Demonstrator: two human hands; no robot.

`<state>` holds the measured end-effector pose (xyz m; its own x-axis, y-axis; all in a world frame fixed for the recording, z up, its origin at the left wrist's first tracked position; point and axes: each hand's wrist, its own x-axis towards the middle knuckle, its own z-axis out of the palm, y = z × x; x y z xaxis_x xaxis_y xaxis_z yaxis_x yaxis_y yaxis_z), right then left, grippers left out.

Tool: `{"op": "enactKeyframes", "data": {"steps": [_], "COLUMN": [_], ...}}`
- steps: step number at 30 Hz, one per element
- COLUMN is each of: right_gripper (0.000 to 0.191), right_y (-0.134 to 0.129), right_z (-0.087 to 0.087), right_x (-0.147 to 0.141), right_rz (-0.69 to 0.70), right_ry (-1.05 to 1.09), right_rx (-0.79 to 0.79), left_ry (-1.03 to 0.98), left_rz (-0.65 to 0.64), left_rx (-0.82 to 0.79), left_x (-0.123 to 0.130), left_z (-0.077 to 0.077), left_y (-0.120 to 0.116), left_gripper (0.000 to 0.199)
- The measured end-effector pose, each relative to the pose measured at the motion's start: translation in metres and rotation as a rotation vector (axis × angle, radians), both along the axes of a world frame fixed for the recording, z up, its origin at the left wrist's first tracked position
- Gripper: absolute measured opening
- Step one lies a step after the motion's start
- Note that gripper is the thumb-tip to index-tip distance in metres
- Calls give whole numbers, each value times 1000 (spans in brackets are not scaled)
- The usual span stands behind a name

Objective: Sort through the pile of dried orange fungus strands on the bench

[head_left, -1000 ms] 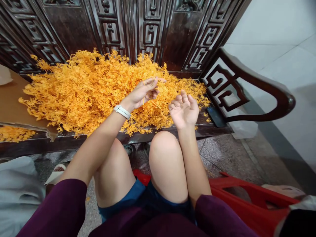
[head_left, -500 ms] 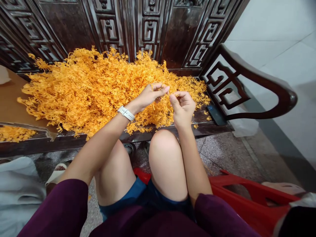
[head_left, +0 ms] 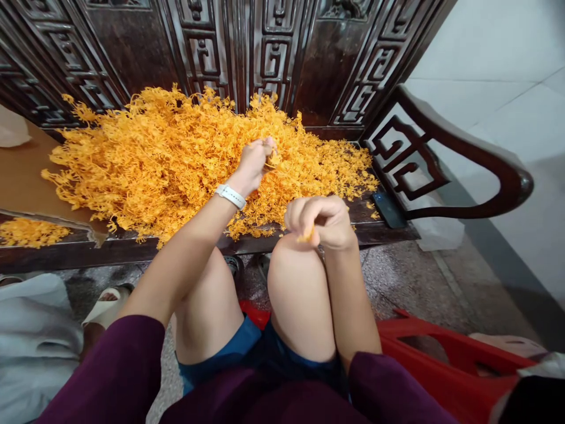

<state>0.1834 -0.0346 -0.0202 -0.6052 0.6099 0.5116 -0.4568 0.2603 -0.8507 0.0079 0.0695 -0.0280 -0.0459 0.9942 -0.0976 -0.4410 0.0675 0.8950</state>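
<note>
A large heap of orange, spidery plastic-looking pieces (head_left: 154,159) with thin strands lies on a dark wooden bench (head_left: 132,250). My left hand (head_left: 256,160), with a white watch band (head_left: 231,196) at the wrist, is over the right half of the heap, its fingers pinched together on an orange strand. Its fingertips are partly hidden. Close above my knee, my right hand (head_left: 325,221) is closed, its fingers curled, with a small orange piece (head_left: 308,235) showing at the thumb tip. That piece is blurred, so its exact shape cannot be made out.
The bench has a carved back (head_left: 203,56) and a curved armrest (head_left: 468,144). A dark phone (head_left: 388,207) lies by the armrest. Cardboard (head_left: 53,171) lies at the left, with more orange pieces. A red plastic stool (head_left: 441,359) stands at right; another person's sandalled foot (head_left: 106,303) is at left.
My hands were close together over the heap and have moved apart. The right came down toward my knee with a small orange piece; the left shifted left and its fingers closed more.
</note>
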Motion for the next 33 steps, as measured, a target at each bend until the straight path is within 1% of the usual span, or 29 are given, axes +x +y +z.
{"op": "enactKeyframes", "data": {"steps": [1,2,3,4,5,6,8,9,10,11,13,15,17,20,22,26,29,31,33], "right_gripper": [17,14,16,18,20,27,42,48,51,52,51,50,47,38,34,30,27,25,23], "right_y": [-2,-3,-1,3,9,16,33,41,47,52,54,49,42,33,32,33,34,34,35], "right_z": [2,2,0,-2,-6,-10,-19,-23,-25,-28,-29,-28,-25,-24,-25,-28,-29,-28,-29], "right_x": [2,3,4,5,6,8,11,13,14,14,12,5,-4,-12,-14,-13,-15,-15,-14], "right_rz": [128,234,292,280,202,66,-274,-399,-477,-508,-517,-518,-545,-617,-646,-649,-662,-708,-783], "right_ry": [-68,-133,-168,-157,-104,-27,139,183,208,217,192,119,45,-51,-83,-31,-39,-42,-23], "right_rx": [50,84,92,64,5,-84,-300,-389,-463,-530,-648,-704,-668,-529,-468,-434,-389,-362,-343], "left_ry": [26,51,49,42,38,36,46,51,54,55,61,78,106,136,153,244,313,352,392], "left_rz": [21,-20,-51,-67,-81,-85,-107,-132,-157,-177,-207,-226,-259,-294,-293,-230,-205,-213,-241], "left_rx": [31,39,51,64,76,88,108,113,113,108,92,87,119,194,225,268,283,279,306], "left_x": [-11,-20,-28,-35,-39,-41,-41,-40,-37,-34,-27,-20,-13,-5,-3,-1,-1,-3,-5], "left_z": [-1,-1,-1,0,2,4,9,11,13,15,16,15,14,12,12,13,15,16,18], "left_y": [5,7,9,8,6,4,-3,-5,-8,-10,-12,-14,-15,-17,-18,-20,-21,-21,-21], "left_gripper": [22,18,15,16,18,21,24,23,22,20,18,18,17,18,17,18,22,20,18]}}
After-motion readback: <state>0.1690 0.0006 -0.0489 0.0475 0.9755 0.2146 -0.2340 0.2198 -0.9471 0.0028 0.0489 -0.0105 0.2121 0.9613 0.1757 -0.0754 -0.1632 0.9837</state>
